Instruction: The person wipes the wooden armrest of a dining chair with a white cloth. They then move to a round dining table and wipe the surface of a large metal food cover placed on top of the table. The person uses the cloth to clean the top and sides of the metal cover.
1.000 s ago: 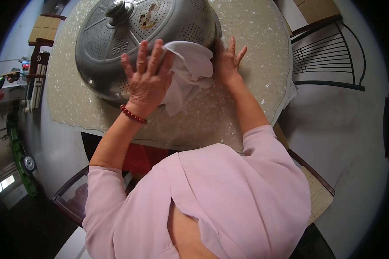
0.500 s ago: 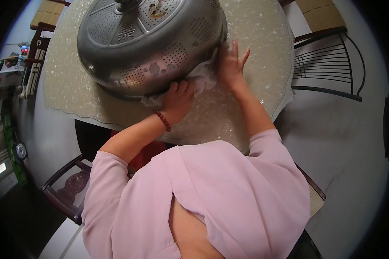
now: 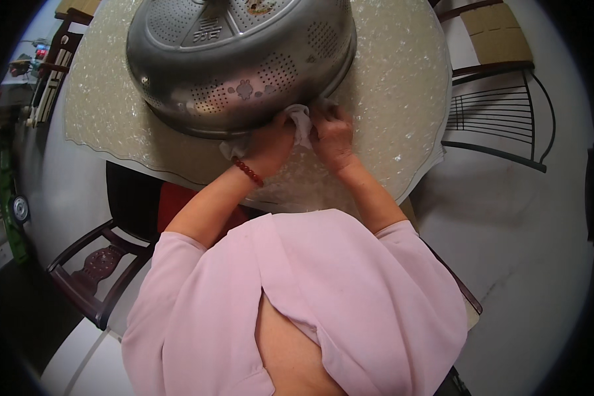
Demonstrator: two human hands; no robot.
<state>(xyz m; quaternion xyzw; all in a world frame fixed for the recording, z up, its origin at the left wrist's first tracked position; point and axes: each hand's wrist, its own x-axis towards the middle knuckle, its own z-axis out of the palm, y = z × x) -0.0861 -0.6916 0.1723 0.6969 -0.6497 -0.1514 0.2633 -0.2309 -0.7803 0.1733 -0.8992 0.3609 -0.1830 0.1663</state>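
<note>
A big domed metal cover (image 3: 237, 72), pierced with small holes, rests on the round table (image 3: 402, 86); its top runs out of view. By its near rim, my left hand (image 3: 270, 146) has its fingers curled on a thin white cloth (image 3: 301, 125), the fingertips partly hidden. Just to the right, my right hand (image 3: 333, 137) is closed on the same cloth, which bunches up between the two hands. A pale end of it shows beneath my left wrist. Red beads circle that wrist.
A dark metal rack (image 3: 495, 112) stands past the table's right side, below a chair with a cardboard-brown seat (image 3: 498, 36). A carved wooden chair (image 3: 102, 267) is at the lower left. Something red (image 3: 178, 204) lies under the near table edge.
My right hand has come left and nearer from the cover's right rim, its spread fingers closing on the cloth beside my left hand. The cloth is now bunched between them.
</note>
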